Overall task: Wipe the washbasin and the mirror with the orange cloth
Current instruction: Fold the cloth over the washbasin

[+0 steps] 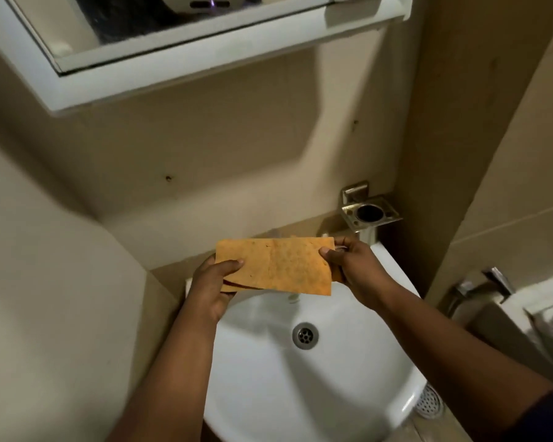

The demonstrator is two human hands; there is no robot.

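Observation:
The orange cloth point(281, 266) is folded flat and held level above the back of the white washbasin point(268, 378). My left hand point(211, 285) pinches its left end, thumb on top. My right hand point(351, 266) grips its right end. The basin's metal drain point(305, 335) lies just below the cloth. The mirror point(134, 23) hangs in a white frame point(179, 65) on the wall above, at the top of the view. The tap is mostly hidden behind the cloth and my right hand.
A square metal holder point(369, 213) juts from the wall at the basin's back right corner. Beige walls close in at left and right. A steel fitting point(479, 288) and a floor drain point(430, 403) lie at the right.

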